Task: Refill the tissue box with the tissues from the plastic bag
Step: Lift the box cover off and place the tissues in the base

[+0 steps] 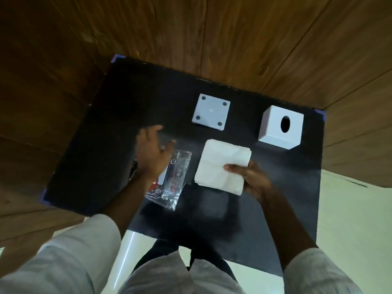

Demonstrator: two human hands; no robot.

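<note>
A white stack of tissues (220, 164) is held above the black table by my right hand (252, 179), thumb on top at its right edge. The clear plastic bag (171, 185) lies flat on the table to the left of the stack. My left hand (153, 151) hovers over the bag's upper end with fingers spread; whether it touches the bag is unclear. The white cube tissue box cover (281, 127) with its oval hole stands at the far right. Its square base plate (211, 112) with dark feet at the corners lies apart, at the far middle.
The black table top (106, 145) has purple tape at its corners. Wooden wall panels (212, 35) rise behind it and to the left. A pale floor (350, 219) shows at right. My white sleeves and lap fill the bottom.
</note>
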